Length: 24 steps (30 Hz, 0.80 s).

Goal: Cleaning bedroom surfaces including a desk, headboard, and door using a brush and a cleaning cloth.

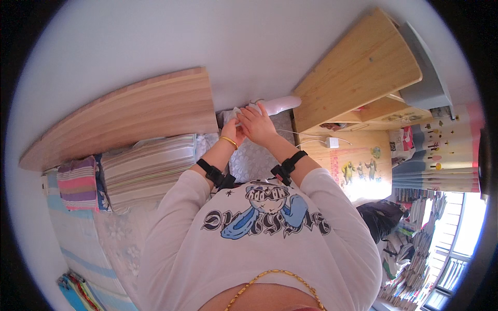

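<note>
My left hand, with a gold bangle on its wrist, meets my right hand in front of me. The right hand lies partly over the left, its fingers stretched towards the far wall. A small white piece of soft material shows at the left fingertips; whether it is held or lies behind them is unclear. Just beyond the right fingers is a smooth, pale pink elongated object. Grey floral-patterned fabric covers the surface below both hands.
On the left stands a wooden headboard above a striped pillow. To the right is a wooden desk with a white charger and cables. Stacked books sit near the window; a curtain hangs beside it.
</note>
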### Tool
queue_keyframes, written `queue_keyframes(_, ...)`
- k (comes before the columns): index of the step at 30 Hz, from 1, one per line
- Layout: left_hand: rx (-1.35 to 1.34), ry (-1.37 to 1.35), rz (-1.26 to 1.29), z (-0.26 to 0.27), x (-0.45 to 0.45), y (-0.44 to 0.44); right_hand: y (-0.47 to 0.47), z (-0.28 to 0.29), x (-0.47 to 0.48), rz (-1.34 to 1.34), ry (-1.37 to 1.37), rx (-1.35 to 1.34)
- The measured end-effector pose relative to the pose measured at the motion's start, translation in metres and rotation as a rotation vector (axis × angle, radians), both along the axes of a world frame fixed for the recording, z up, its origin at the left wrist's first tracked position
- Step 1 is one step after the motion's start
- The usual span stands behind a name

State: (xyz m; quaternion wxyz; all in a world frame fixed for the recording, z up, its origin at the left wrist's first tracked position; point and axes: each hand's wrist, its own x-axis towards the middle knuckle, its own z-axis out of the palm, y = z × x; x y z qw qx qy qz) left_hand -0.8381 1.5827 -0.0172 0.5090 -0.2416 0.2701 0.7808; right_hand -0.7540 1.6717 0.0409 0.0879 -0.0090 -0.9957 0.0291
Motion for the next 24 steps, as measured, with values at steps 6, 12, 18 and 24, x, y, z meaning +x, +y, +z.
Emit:
queue_keyframes(6, 0.033, 0.229, -0.101, 0.003, 0.004, 0.007, -0.001, 0.002, 0.011, -0.134, 0.036, 0.043)
queue_keyframes(12, 0.041, 0.363, -0.091, -0.022, 0.001, 0.010, 0.022, -0.004, 0.016, -0.371, -0.022, 0.048)
queue_keyframes(18, -0.055, 0.280, -0.015, -0.005, 0.008, 0.014, 0.077, -0.019, 0.040, -0.700, 0.010, 0.138)
queue_keyframes(24, -0.147, 0.314, -0.053, 0.003, 0.012, 0.011, 0.115, -0.028, 0.035, -0.932, -0.090, -0.095)
